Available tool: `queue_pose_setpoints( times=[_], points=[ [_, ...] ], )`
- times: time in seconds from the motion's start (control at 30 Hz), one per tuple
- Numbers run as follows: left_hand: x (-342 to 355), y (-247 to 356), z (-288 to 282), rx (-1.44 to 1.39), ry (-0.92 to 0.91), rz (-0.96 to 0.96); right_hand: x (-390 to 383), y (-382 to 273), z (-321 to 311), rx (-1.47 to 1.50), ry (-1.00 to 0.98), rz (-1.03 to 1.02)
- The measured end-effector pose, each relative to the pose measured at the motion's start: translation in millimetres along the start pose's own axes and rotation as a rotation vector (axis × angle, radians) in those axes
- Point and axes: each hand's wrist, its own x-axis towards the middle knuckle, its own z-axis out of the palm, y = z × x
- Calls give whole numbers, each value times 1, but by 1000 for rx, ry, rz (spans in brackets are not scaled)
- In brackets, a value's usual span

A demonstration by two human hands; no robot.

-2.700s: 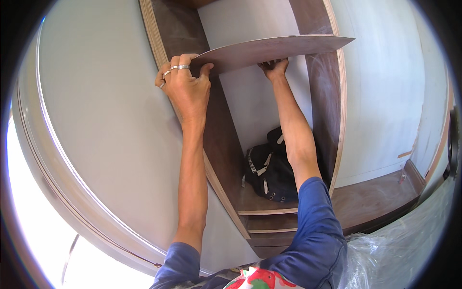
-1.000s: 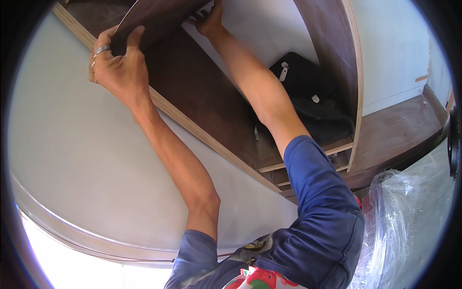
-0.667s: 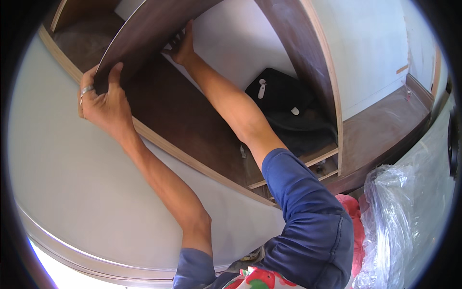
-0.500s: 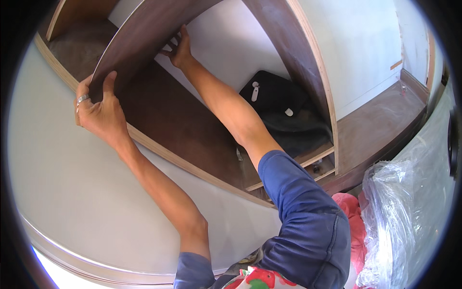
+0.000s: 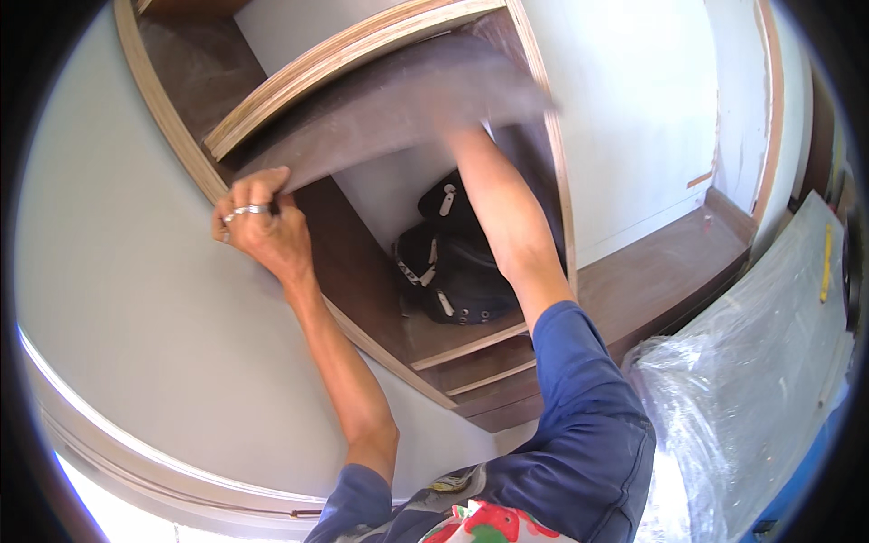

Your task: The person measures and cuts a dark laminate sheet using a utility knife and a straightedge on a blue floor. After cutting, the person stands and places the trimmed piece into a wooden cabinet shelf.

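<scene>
A thin dark brown panel (image 5: 380, 122) slants across the upper part of a cabinet compartment, blurred by motion at its right end. My left hand (image 5: 262, 222), with a ring on one finger, is closed around its left end beside the cabinet's pale wood front edge (image 5: 172, 136). My right forearm reaches into the opening. The right hand (image 5: 453, 118) is a smear against the panel, its fingers impossible to make out. Below, a black bag (image 5: 471, 262) with light zipper pulls lies inside the compartment.
A thick layered wood shelf edge (image 5: 362, 41) runs above the panel. Low rails (image 5: 471, 348) cross the cabinet's bottom. A smooth grey surface (image 5: 136, 271) lies at left. Clear plastic sheeting (image 5: 715, 407) drapes at lower right, beside a brown ledge (image 5: 661, 262).
The panel has swung from a steep tilt to lie across the compartment. My left hand has shifted right and down; my right hand has moved right. The view has turned, showing more of the bag.
</scene>
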Motion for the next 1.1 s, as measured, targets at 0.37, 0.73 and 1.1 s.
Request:
queue_pose_setpoints(
  times=[0.37, 0.73, 1.1],
  points=[
    [-57, 33, -22, -118, -54, -136, -126, -84, 14, -247, -73, 3],
    [-87, 46, -69, -218, -93, -227, -232, -80, 62, -576, 15, -86],
    [-198, 173, -220, 70, -257, -262, -426, -102, 32, -954, 340, 284]
  ],
)
